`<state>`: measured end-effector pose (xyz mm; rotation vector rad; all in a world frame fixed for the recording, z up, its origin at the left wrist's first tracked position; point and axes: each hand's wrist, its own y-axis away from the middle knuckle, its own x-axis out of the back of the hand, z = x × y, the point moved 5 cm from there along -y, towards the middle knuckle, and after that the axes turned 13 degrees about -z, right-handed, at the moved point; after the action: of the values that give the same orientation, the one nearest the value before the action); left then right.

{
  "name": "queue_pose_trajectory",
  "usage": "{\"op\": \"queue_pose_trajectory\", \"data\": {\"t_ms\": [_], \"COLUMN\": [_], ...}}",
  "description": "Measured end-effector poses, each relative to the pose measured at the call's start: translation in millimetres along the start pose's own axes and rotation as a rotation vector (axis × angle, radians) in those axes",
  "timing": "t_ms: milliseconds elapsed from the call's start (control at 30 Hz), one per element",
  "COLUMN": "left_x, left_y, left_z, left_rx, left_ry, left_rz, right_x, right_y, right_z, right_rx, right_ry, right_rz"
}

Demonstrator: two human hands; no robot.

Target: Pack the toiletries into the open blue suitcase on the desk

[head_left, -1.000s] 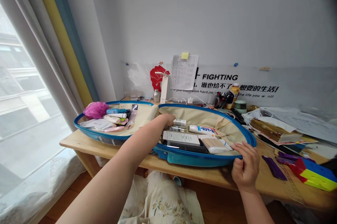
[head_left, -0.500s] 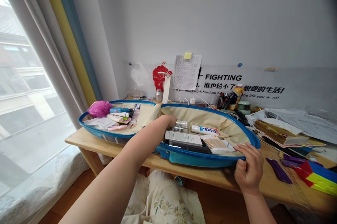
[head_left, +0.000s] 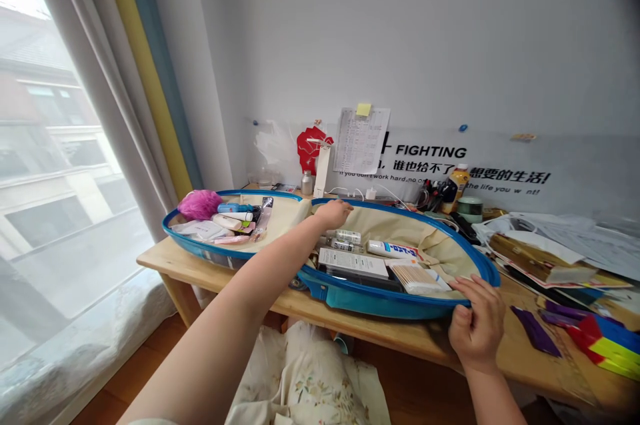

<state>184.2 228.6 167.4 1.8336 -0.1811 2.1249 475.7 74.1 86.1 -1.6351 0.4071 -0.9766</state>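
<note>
An open blue suitcase [head_left: 390,305] lies spread in two halves on a wooden table. My left hand [head_left: 334,213] hovers above the right half by its back rim, fingers stretched out, with nothing visible in it. Below it are small clear bottles [head_left: 345,242], a toothpaste tube [head_left: 393,250], a white-and-black box [head_left: 353,264] and a pack of cotton swabs [head_left: 417,276]. My right hand [head_left: 480,322] grips the front right rim, fingers over the edge and thumb outside. In the left half sit a purple bath puff [head_left: 200,204], a blue bottle [head_left: 234,208] and several toiletries.
Papers [head_left: 565,245], a purple packet [head_left: 536,332] and colourful blocks [head_left: 613,342] cover the table's right side. Behind the suitcase stand a white lamp [head_left: 323,172], a small bottle [head_left: 307,183] and an orange-labelled bottle [head_left: 455,188]. The window and curtain [head_left: 90,65] are left.
My left hand has risen from beside the small bottles toward the back rim. My right hand stays at the front right rim. The view has shifted slightly left.
</note>
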Motion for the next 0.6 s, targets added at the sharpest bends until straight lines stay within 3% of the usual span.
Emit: {"op": "queue_pose_trajectory", "data": {"t_ms": [67, 133, 267, 433, 600], "left_x": [19.9, 36.6, 52.9, 44.6, 29.1], "left_y": [10.3, 24.0, 64.2, 123.3, 145.3], "left_z": [-12.4, -38.7, -120.3, -208.1, -246.0], "left_rx": [0.043, 0.137, 0.402, 0.64, 0.667], "left_ry": [0.002, -0.006, -0.042, -0.118, -0.189], "left_rz": [0.111, 0.173, 0.166, 0.037, -0.126], "right_x": [-0.6, -1.1, -1.0, -1.3, -1.2], "right_y": [0.3, 0.6, 0.3, 1.4, 1.8], "right_z": [1.6, 3.3, 2.7, 1.7, 2.6], "right_rx": [-0.011, -0.029, -0.026, -0.023, -0.018], "right_ry": [-0.004, -0.013, -0.008, 0.006, -0.001], "right_rz": [-0.005, -0.011, -0.004, 0.0, -0.012]}}
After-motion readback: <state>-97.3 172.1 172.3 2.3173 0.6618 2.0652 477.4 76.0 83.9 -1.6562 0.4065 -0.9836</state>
